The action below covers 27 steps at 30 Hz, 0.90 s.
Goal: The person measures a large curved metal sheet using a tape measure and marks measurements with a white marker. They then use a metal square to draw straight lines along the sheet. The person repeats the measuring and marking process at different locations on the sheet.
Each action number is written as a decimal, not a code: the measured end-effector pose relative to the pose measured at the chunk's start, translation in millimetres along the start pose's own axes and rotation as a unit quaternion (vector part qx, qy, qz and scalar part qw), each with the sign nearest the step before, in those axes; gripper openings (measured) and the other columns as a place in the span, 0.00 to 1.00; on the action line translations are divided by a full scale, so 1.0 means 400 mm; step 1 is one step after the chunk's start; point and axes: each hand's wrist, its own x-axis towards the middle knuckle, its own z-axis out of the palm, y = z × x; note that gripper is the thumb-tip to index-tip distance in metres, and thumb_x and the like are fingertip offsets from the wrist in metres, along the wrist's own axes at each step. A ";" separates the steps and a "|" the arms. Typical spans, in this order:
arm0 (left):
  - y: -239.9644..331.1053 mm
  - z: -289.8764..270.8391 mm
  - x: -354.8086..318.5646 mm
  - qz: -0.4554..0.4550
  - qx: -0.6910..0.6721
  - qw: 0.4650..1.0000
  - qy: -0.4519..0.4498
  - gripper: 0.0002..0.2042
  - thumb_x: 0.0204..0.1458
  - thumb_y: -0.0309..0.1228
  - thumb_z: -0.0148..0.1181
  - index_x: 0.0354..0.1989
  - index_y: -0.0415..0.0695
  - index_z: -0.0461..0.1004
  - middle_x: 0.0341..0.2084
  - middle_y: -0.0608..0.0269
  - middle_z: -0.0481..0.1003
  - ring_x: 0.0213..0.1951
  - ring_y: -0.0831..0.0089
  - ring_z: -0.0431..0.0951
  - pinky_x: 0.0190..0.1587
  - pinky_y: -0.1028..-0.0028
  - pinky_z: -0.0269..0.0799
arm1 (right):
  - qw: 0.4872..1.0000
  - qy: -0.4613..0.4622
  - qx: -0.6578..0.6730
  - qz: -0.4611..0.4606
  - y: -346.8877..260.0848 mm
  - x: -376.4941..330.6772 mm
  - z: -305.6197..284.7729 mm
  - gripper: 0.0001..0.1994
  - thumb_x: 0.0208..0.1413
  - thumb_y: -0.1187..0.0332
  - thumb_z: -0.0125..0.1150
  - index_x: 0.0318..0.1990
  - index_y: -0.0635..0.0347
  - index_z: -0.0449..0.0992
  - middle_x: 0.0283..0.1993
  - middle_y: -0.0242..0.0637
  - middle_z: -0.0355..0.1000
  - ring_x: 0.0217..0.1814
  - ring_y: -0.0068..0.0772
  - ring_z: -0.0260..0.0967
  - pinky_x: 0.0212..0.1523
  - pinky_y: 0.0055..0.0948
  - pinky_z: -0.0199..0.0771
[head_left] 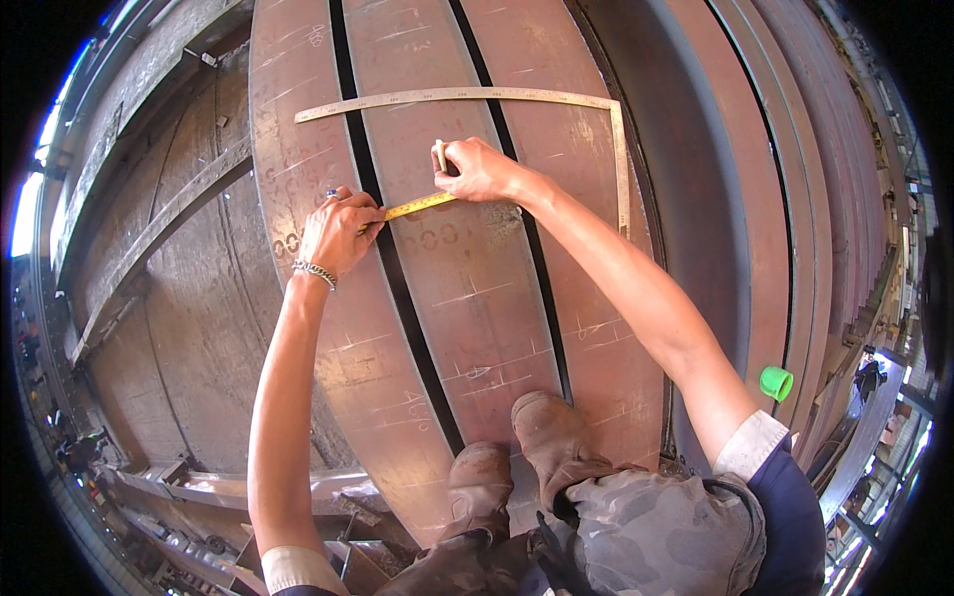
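Note:
My left hand (336,230), with a ring and a chain bracelet, pinches one end of a yellow measuring tape (418,206) against a rusty steel plate (467,278). My right hand (477,170) presses the tape's other end down and also holds a pale stick of marking chalk (440,154). The tape spans the dark gap between two plates. A large metal framing square (556,97) lies on the plates just beyond my hands, its short leg running down the right side.
Several long rusty plates lie side by side with dark gaps (397,288) between them, marked with chalk lines. My boots (517,457) stand on the plates. A green cup (776,382) sits at the right. Steel beams (159,228) and scrap lie lower left.

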 end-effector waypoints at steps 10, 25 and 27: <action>-0.005 0.006 0.002 0.005 -0.010 1.000 0.007 0.05 0.52 0.31 0.69 0.36 0.48 0.87 0.35 0.70 0.82 0.42 0.65 0.77 0.45 0.63 0.79 | 0.956 0.273 0.092 -0.055 -0.011 -0.071 -0.030 0.06 0.63 0.70 0.60 0.35 0.60 0.72 0.24 0.40 0.76 0.26 0.36 0.78 0.29 0.33 0.74; 0.055 -0.048 -0.013 -0.039 0.025 0.999 0.007 0.05 0.51 0.30 0.69 0.36 0.48 0.86 0.36 0.69 0.82 0.42 0.63 0.79 0.46 0.62 0.79 | 0.886 0.372 0.276 0.023 -0.017 -0.291 -0.158 0.08 0.69 0.66 0.59 0.39 0.60 0.75 0.33 0.31 0.76 0.32 0.15 0.72 0.32 0.18 0.74; 0.063 -0.067 -0.030 -0.037 0.021 0.999 0.008 0.05 0.50 0.30 0.70 0.35 0.49 0.86 0.36 0.68 0.82 0.41 0.63 0.80 0.46 0.62 0.79 | 0.857 0.431 0.280 0.043 -0.018 -0.308 -0.161 0.11 0.69 0.63 0.60 0.36 0.60 0.75 0.29 0.29 0.75 0.28 0.15 0.69 0.28 0.19 0.68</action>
